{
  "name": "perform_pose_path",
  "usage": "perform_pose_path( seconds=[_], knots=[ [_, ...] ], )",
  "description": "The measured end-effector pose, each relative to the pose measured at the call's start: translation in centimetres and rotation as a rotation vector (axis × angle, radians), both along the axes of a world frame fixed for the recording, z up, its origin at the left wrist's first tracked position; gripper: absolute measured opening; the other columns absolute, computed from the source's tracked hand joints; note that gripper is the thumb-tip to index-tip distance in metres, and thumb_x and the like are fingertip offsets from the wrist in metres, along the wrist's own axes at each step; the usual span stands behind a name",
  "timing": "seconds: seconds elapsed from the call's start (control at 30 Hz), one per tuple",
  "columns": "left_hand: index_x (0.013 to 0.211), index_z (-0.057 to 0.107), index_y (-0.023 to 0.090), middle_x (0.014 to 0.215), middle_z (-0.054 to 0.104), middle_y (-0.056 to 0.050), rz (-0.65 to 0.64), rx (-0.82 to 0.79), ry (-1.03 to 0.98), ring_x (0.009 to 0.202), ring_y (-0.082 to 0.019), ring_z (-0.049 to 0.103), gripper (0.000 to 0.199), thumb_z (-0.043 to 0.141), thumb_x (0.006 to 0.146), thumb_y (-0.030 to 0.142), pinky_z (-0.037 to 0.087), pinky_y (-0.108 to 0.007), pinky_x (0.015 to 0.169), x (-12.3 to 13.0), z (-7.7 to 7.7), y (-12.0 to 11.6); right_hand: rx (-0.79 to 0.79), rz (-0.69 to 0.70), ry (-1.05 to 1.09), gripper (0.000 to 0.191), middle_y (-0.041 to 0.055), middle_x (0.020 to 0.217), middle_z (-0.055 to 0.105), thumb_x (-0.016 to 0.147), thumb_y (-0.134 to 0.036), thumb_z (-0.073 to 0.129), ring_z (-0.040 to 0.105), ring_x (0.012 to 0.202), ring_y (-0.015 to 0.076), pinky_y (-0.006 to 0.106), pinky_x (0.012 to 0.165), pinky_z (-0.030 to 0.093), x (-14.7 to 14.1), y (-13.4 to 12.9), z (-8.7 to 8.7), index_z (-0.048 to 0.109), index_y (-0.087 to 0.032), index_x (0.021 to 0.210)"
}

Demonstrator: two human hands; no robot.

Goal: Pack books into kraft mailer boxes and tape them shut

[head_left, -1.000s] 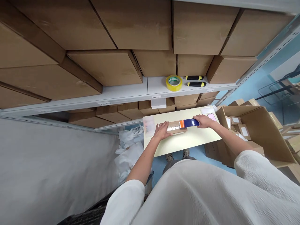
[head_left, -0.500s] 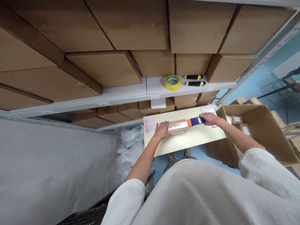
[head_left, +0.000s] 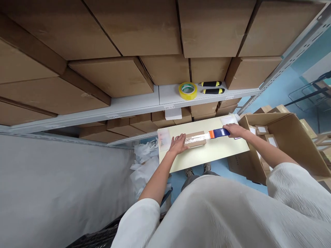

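A small cardboard box (head_left: 195,139) lies on a pale yellow board (head_left: 207,156), with a strip of clear tape along its top. My left hand (head_left: 178,144) rests flat on the box's left end, fingers spread. My right hand (head_left: 232,130) grips the blue handle of a tape dispenser (head_left: 218,133), whose orange head sits just right of the box. A clear plastic bag (head_left: 164,140) lies at the board's left end. A pink phone (head_left: 237,137) is almost hidden under my right hand.
Overhead, a metal shelf (head_left: 129,112) holds stacked brown cartons, a yellow tape roll (head_left: 187,91) and two yellow-black utility knives (head_left: 210,87). An open carton (head_left: 292,144) with small boxes stands to the right. White plastic wrap (head_left: 144,168) lies on the left.
The dispenser and my right hand have moved right along the box, and the strip of clear tape has lengthened behind them. My left hand has stayed on the box.
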State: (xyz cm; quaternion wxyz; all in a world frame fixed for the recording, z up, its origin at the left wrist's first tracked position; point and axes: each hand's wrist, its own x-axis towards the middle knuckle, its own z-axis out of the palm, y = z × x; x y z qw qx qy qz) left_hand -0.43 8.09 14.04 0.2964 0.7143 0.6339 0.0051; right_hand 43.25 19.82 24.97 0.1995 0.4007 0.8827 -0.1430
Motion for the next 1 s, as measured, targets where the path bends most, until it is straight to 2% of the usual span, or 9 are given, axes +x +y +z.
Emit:
perform_pose_path(
  seconds=[0.23,0.43,0.6,0.7,0.8,0.9,1.0],
  knots=[
    [0.172,0.031,0.028,0.180,0.033,-0.018,0.003,0.008,-0.009,0.164,-0.046,0.033,0.106,0.081,0.083,0.058,0.011,-0.065,0.136,0.1,0.0,0.2,0.012,0.029,-0.006,0.048,0.0173,0.122,0.072,0.084,-0.019,0.074,0.067,0.105,0.0339,0.040,0.090,0.045,1.2,0.8,1.1,0.061,-0.021,0.130],
    [0.172,0.031,0.028,0.181,0.032,-0.018,0.005,-0.010,-0.008,0.164,-0.045,0.033,0.106,0.081,0.083,0.058,0.012,-0.063,0.136,0.2,0.4,0.4,0.032,0.003,-0.025,0.053,0.0180,0.123,0.072,0.081,-0.015,0.076,0.068,0.110,0.0363,0.043,0.094,0.047,0.7,1.0,-0.1,0.062,-0.022,0.131],
    [0.172,0.031,0.027,0.181,0.030,-0.019,0.001,-0.017,-0.010,0.165,-0.045,0.033,0.106,0.083,0.083,0.055,0.014,-0.061,0.136,0.3,0.3,0.4,0.052,0.008,-0.105,0.054,0.0196,0.123,0.072,0.085,-0.011,0.072,0.071,0.110,0.0370,0.045,0.091,0.051,-2.8,0.8,-1.7,0.061,-0.022,0.136],
    [0.172,0.031,0.026,0.181,0.031,-0.019,-0.011,-0.009,-0.035,0.163,-0.044,0.036,0.109,0.085,0.081,0.054,0.022,-0.057,0.134,0.3,0.0,0.5,0.040,0.020,-0.159,0.060,0.0196,0.125,0.072,0.085,-0.009,0.073,0.073,0.109,0.0360,0.042,0.088,0.053,-6.0,0.7,-2.3,0.059,-0.022,0.142],
    [0.171,0.031,0.022,0.180,0.031,-0.021,-0.007,-0.015,-0.051,0.162,-0.044,0.038,0.112,0.086,0.080,0.055,0.030,-0.052,0.132,0.3,-0.2,0.7,0.024,-0.006,-0.192,0.058,0.0196,0.126,0.072,0.088,-0.020,0.079,0.074,0.111,0.0365,0.041,0.088,0.055,-8.3,1.0,-2.5,0.059,-0.021,0.142],
    [0.171,0.031,0.019,0.180,0.031,-0.021,-0.004,-0.021,-0.053,0.163,-0.043,0.036,0.112,0.087,0.079,0.053,0.030,-0.050,0.133,0.2,-0.5,0.9,-0.008,-0.013,-0.216,0.056,0.0197,0.124,0.074,0.091,-0.035,0.081,0.075,0.111,0.0369,0.040,0.088,0.056,-9.4,1.5,-2.2,0.060,-0.020,0.141],
    [0.171,0.033,0.021,0.179,0.033,-0.020,-0.001,-0.005,-0.069,0.163,-0.043,0.037,0.112,0.088,0.078,0.050,0.032,-0.051,0.132,0.1,-0.8,1.0,-0.031,-0.016,-0.247,0.060,0.0199,0.121,0.076,0.089,-0.037,0.084,0.076,0.110,0.0374,0.040,0.088,0.056,-10.3,2.0,-2.1,0.061,-0.018,0.140]
  ],
)
